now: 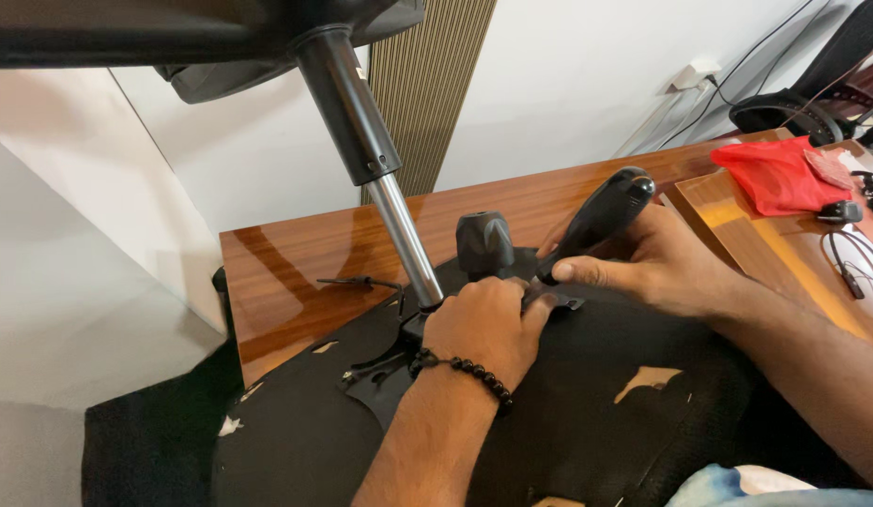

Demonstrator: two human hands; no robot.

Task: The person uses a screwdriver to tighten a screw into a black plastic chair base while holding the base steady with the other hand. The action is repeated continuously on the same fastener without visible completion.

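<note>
Fingers of right hand (643, 268) clamped around black plastic tool handle (601, 218); left hand (479, 324), fist closed, pins black metal seat mechanism (399, 361) steady beside chrome gas-lift column (406, 239).

Black chair seat (587, 413) with pale worn patches, glossy brown wooden table (296, 272) under it, red cloth (774, 174) on the table's far end.

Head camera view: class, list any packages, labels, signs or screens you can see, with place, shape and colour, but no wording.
Small label: on the black gas-lift cylinder of the upturned chair, upper left; pale, roughly rectangular, too small to make out further.
No packages, signs or screens visible.
</note>
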